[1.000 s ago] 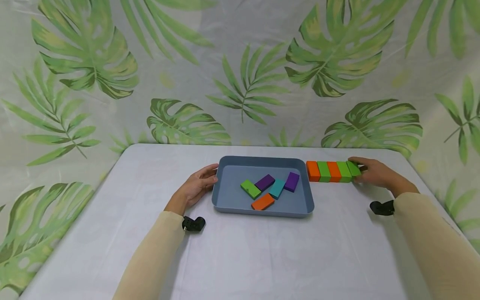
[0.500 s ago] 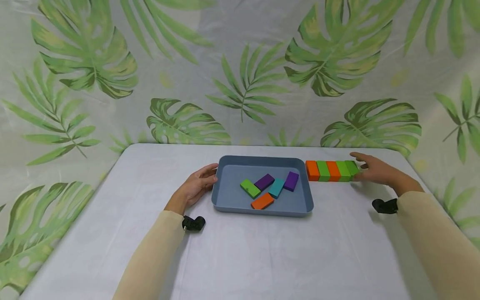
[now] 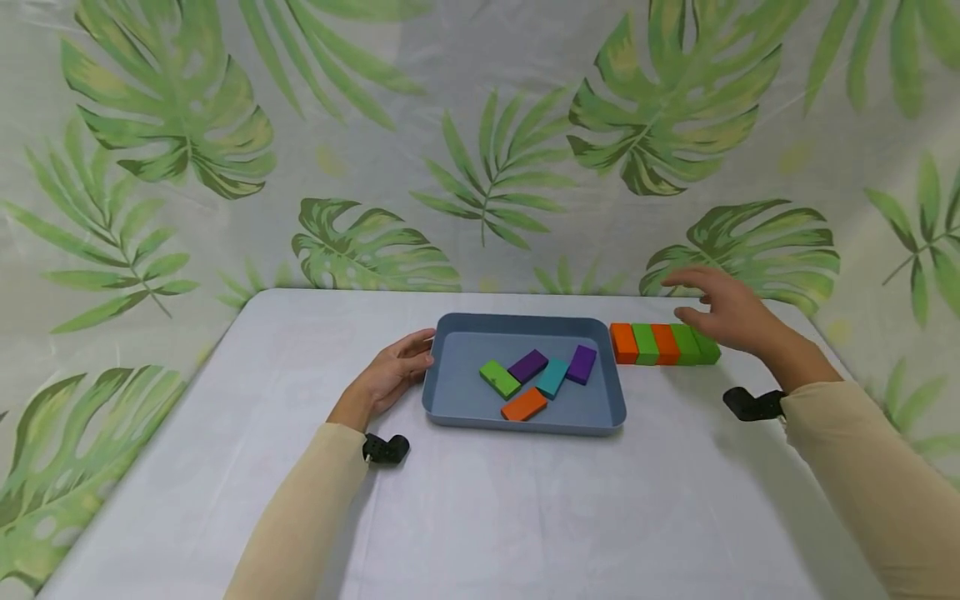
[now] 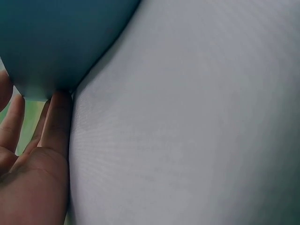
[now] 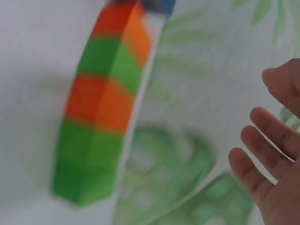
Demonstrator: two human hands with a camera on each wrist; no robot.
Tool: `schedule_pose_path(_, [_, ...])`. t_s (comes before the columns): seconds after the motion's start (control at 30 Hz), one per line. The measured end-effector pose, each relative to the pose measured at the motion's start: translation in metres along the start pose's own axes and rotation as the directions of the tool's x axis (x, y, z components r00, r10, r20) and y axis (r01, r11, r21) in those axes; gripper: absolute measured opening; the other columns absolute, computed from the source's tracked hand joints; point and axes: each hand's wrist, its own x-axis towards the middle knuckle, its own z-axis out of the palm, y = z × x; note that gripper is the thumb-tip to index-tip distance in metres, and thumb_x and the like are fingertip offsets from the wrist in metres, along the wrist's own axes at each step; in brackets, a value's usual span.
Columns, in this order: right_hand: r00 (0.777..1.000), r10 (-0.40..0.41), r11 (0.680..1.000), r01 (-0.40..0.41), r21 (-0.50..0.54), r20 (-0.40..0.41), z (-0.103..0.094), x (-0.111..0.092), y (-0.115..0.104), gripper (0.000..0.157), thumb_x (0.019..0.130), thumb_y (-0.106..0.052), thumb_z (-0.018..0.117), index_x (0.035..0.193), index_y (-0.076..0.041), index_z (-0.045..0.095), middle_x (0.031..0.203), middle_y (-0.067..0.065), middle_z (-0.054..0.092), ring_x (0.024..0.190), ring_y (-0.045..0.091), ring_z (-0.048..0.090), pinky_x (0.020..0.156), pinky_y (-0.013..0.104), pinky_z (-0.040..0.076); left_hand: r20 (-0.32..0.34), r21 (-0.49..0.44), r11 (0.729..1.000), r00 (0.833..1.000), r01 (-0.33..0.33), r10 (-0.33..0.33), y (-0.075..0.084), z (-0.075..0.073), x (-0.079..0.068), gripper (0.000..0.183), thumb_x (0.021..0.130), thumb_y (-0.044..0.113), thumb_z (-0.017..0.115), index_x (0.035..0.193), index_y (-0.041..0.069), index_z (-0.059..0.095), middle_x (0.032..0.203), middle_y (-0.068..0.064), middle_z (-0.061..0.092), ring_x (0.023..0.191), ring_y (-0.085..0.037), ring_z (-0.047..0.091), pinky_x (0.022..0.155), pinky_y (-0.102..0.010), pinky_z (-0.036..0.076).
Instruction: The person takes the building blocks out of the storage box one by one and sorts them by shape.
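Note:
My left hand rests against the left side of a blue-grey tray. In the left wrist view its fairly straight fingers touch the tray's outer wall. Inside the tray lie a green block, an orange block, a teal block and two purple blocks, one beside the green. Right of the tray, orange and green blocks stand side by side in a row, from an orange block to a green end block. Raised over that end, my right hand holds nothing, fingers apart.
The white-covered table stands against a leaf-printed cloth. Small black devices sit on both wrists, at the left sleeve and the right sleeve.
My right hand has let go of the green end block, lifted off and moved up and slightly left above the row. The left hand and the tray stay in place.

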Motion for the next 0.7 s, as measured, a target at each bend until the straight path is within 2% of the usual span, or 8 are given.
schedule_pose_path(0.1, [0.995,-0.102,0.994,0.102,-0.024,-0.012,0.0,0.007,-0.034,0.04,0.091,-0.005,0.065,0.131,-0.004,0.06,0.139,0.022,0.055,0.125,0.042,0.05,0.092,0.059,0.052,-0.004,-0.012,1.0,1.0,0.009,-0.009,0.0,0.001,0.0,0.063,0.1,0.008,0.055,0.157,0.014,0.029,0.165,-0.015,0.023,0.15,-0.031,0.03,0.124,-0.047,0.026])
schedule_pose_path(0.23, [0.977,-0.2,0.98,0.201,0.004,0.077,0.005,0.02,-0.077,0.039,0.093,-0.008,0.066,0.131,-0.006,0.061,0.138,0.018,0.057,0.128,0.039,0.05,0.101,0.059,0.047,-0.015,-0.026,0.999,1.0,0.025,-0.025,0.0,0.0,0.001,0.062,0.101,0.006,0.052,0.157,0.014,0.028,0.166,-0.012,0.023,0.151,-0.03,0.028,0.124,-0.048,0.024])
schedule_pose_path(0.37, [0.946,-0.272,0.961,0.276,0.003,0.174,0.017,0.036,-0.11,0.038,0.093,-0.006,0.065,0.131,-0.006,0.061,0.138,0.017,0.058,0.131,0.04,0.049,0.109,0.061,0.039,-0.023,-0.023,0.999,0.999,0.027,-0.028,0.0,-0.001,0.002,0.062,0.101,0.006,0.052,0.158,0.014,0.028,0.166,-0.012,0.022,0.151,-0.03,0.029,0.124,-0.048,0.024])
schedule_pose_path(0.5, [0.92,-0.307,0.947,0.32,-0.013,0.244,0.033,0.049,-0.133,0.04,0.091,-0.004,0.065,0.131,-0.007,0.062,0.137,0.015,0.059,0.13,0.038,0.051,0.108,0.056,0.043,-0.03,-0.024,0.999,0.999,0.025,-0.026,0.0,0.0,0.002,0.061,0.101,0.006,0.053,0.157,0.014,0.029,0.166,-0.012,0.023,0.15,-0.03,0.029,0.124,-0.048,0.024])
schedule_pose_path(0.7, [0.885,-0.333,0.934,0.357,-0.013,0.326,0.052,0.059,-0.153,0.041,0.091,-0.001,0.064,0.132,-0.008,0.061,0.139,0.014,0.057,0.132,0.035,0.05,0.106,0.05,0.047,-0.012,-0.015,1.0,1.0,0.006,-0.006,0.0,0.0,0.001,0.061,0.101,0.006,0.051,0.157,0.012,0.028,0.165,-0.014,0.023,0.15,-0.032,0.029,0.124,-0.049,0.024])
